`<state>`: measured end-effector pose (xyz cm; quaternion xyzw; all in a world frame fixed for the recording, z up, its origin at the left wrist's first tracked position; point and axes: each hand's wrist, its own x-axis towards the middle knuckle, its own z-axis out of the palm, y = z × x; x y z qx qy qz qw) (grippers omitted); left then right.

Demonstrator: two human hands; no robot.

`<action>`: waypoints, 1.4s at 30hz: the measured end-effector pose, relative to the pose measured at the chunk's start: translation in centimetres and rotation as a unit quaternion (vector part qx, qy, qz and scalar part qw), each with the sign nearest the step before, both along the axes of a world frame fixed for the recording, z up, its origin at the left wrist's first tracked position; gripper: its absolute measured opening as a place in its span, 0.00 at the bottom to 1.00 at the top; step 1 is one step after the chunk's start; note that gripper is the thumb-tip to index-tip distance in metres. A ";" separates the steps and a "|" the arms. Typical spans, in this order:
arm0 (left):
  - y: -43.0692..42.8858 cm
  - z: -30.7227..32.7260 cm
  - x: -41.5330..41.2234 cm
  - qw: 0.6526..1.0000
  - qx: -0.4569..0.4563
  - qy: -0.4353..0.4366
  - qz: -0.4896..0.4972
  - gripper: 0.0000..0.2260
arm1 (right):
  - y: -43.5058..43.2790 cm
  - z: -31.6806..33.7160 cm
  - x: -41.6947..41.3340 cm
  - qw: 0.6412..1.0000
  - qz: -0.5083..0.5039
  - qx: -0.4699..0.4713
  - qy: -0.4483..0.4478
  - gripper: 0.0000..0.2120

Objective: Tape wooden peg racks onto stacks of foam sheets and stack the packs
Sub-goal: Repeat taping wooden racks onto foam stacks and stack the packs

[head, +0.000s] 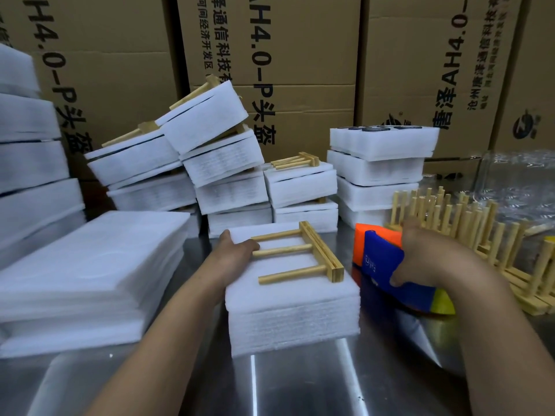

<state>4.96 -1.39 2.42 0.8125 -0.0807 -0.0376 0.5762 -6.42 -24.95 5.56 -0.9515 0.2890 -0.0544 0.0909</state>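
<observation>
A stack of white foam sheets (292, 319) lies on the metal table in front of me. On top of it lies a wooden peg rack (303, 253) with three pegs pointing left. My left hand (235, 246) rests on the stack's left edge, its fingers touching the peg tips. My right hand (420, 253) grips a blue and orange tape dispenser (381, 259) just right of the stack.
Finished foam packs with racks (210, 151) are piled at the back against cardboard boxes (300, 55). A large pile of loose foam sheets (87, 277) sits at the left. Upright wooden peg racks (468, 223) crowd the right side beside clear plastic (516, 175).
</observation>
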 end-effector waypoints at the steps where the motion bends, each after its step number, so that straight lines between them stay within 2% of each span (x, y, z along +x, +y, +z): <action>1: 0.0 0.1 -0.2 1.000 0.000 0.003 0.002 0.06 | -0.2 0.0 0.1 0.999 0.005 0.017 -0.041 0.42; 3: 0.0 0.2 -0.3 1.000 -0.001 0.004 0.001 0.12 | -0.8 0.1 0.4 0.983 0.025 0.074 -0.164 0.31; 4: 0.1 0.1 -0.2 1.000 0.003 0.005 -0.001 0.13 | -1.0 0.2 0.4 0.963 0.040 0.109 -0.243 0.24; 6: 0.1 -0.1 0.1 1.000 0.017 0.003 -0.004 0.11 | -1.1 0.6 0.3 0.893 0.078 0.195 -0.397 0.15; 8: 0.2 -0.2 0.3 1.000 0.026 0.005 -0.005 0.10 | -0.5 1.1 -0.2 0.809 0.132 0.290 -0.493 0.12; 11: 0.2 -0.2 0.4 1.000 0.029 -0.001 -0.009 0.19 | 1.3 1.8 -1.0 0.706 0.228 0.417 -0.525 0.12; 15: 0.2 -0.5 0.9 0.999 0.044 0.000 -0.002 0.15 | 2.6 1.9 -1.1 0.559 0.311 0.549 -0.538 0.10; 16: 0.3 -0.4 0.9 0.999 0.049 0.001 -0.002 0.17 | 2.8 2.0 -1.0 0.533 0.323 0.574 -0.531 0.09; 18: 0.2 -0.4 1.0 0.999 0.049 -0.002 -0.003 0.20 | 3.4 1.9 -0.8 0.504 0.336 0.612 -0.508 0.09; 20: 0.1 -0.5 1.1 0.999 0.041 0.002 -0.002 0.22 | 3.7 1.7 -0.4 0.500 0.334 0.636 -0.483 0.09; 22: 0.1 -0.5 1.2 0.999 0.050 0.001 0.001 0.15 | 3.8 1.6 -0.2 0.506 0.328 0.651 -0.461 0.11; 24: 0.1 -0.3 1.2 0.997 0.073 0.001 0.010 0.12 | 3.7 1.6 -0.1 0.511 0.326 0.659 -0.446 0.14; 26: 0.2 -0.1 1.0 0.993 0.113 -0.013 0.012 0.18 | 3.6 1.7 0.0 0.523 0.321 0.656 -0.439 0.15; 28: 0.2 -0.2 1.1 0.993 0.108 -0.037 0.028 0.25 | 3.6 1.8 0.1 0.537 0.315 0.650 -0.436 0.15; 30: 0.2 0.0 1.0 0.993 0.045 -0.092 0.060 0.24 | 3.6 1.8 0.2 0.551 0.313 0.644 -0.427 0.17; 33: 0.3 1.1 0.2 0.969 -0.125 -0.194 0.083 0.16 | 3.7 1.7 0.3 0.563 0.317 0.639 -0.416 0.19; 35: 0.3 2.3 -0.7 0.940 -0.276 -0.199 0.005 0.12 | 3.7 1.7 0.4 0.569 0.315 0.636 -0.415 0.20; 37: 0.6 3.3 -1.5 0.910 -0.373 -0.147 -0.102 0.15 | 3.8 1.7 0.4 0.568 0.312 0.637 -0.417 0.20; 39: 0.7 3.8 -2.2 0.896 -0.395 -0.111 -0.168 0.20 | 4.0 1.7 0.5 0.560 0.298 0.643 -0.429 0.19; 41: 0.5 3.8 -2.5 0.904 -0.366 -0.129 -0.180 0.29 | 4.4 1.7 0.6 0.549 0.281 0.643 -0.453 0.17; 42: 0.4 3.8 -2.7 0.906 -0.354 -0.146 -0.181 0.30 | 4.6 1.7 0.6 0.550 0.276 0.634 -0.468 0.15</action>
